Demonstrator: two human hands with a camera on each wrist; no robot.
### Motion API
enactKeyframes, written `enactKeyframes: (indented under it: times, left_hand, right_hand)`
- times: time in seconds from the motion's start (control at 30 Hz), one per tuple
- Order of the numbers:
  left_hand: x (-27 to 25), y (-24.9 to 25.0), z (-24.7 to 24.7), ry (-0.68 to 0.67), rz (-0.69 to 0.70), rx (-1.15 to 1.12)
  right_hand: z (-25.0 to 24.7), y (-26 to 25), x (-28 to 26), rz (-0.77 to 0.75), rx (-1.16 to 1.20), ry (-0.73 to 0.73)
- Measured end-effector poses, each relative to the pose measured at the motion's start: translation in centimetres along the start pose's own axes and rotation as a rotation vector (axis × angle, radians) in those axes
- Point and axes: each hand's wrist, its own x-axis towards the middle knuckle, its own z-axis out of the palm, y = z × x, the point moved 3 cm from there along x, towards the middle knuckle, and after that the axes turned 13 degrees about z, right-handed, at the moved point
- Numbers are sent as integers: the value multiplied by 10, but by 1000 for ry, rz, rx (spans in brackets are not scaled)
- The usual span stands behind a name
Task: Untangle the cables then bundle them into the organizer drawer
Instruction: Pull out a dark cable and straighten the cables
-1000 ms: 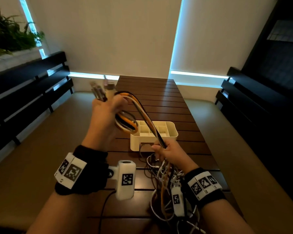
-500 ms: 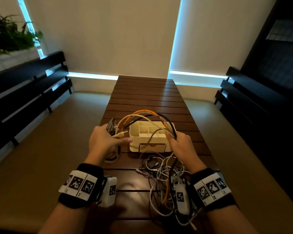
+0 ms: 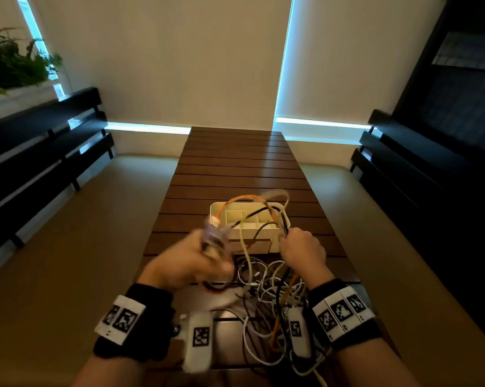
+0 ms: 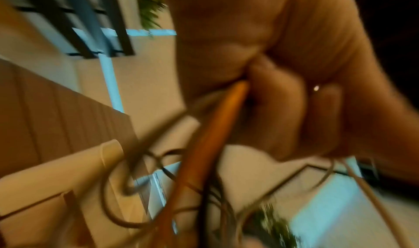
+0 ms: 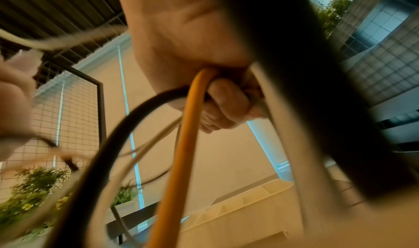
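A white organizer [image 3: 276, 244] with open compartments stands mid-table; its small front drawer is closed. Orange, white and black cables [image 3: 259, 203] arch over it between my hands. My left hand [image 3: 192, 259], blurred with motion, grips the coiled end of these cables with their plugs [image 3: 212, 233] just left of the organizer. My right hand [image 3: 301, 248] grips the same cables at the organizer's right front corner; the orange cable [image 5: 188, 144] and a black one run out of its fist. A tangle of white, black and orange cables [image 3: 266, 300] lies on the table between my wrists.
The slatted wooden table [image 3: 235, 163] runs away from me, bare beyond the organizer. Beige bench seats flank it, with dark slatted backrests [image 3: 40, 152] on both sides. Plants [image 3: 9, 65] sit at the upper left.
Both hands came down from the raised position to table height. The left hand has since shifted right and slightly up toward the organizer; the cable loop now arches over it.
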Motion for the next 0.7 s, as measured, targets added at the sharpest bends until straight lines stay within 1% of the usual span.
enactKeyframes:
  times: [0.03,0.07,0.1,0.13,0.17,0.2,0.23,0.33,0.4,0.47,0.5,0.53,0.63,0.7]
  left_hand:
    - [3,-9,15,-124,-97,194]
    - [9,-21,26,-115,-164,284]
    - [15,-28,35,-19,-226,317]
    - [21,-37,38,112,-262,315]
    - [25,-42,41,254,-279,273]
    - [28,-46,42,348,-281,227]
    - [30,-47,44,382,-289,202]
    - [34,-46,48,374,-260,78]
    - [37,-44,47,449,-229,-36]
    - [40,-35,47,511,-182,-191]
    - [42,-30,47,526,-154,-262]
    - [45,-26,46,528,-126,-298]
    - [52,-11,43,474,-54,-259]
    - [56,1,44,416,6,-240]
  right_hand:
    - [1,-4,-3,-16,-6,-11]
    - [2,-7,-6,-38,-13,-26]
    - [3,-11,-10,-67,-28,-39]
    - [5,-14,-14,-93,-52,-38]
    - [6,-16,-17,-107,-75,-26]
    - [7,-17,-18,-111,-92,-12]
    - [9,-18,-19,-118,-100,-7]
    - [11,-20,-24,-169,-118,0]
    - [11,-24,-30,-234,-148,5]
    - [10,-27,-31,-289,-126,-14]
    - [8,-28,-30,-322,-54,-31]
    - [6,-29,-27,-350,83,-55]
    - [-10,-30,-22,-421,592,-169]
    - [-20,-26,-18,-453,836,-294]
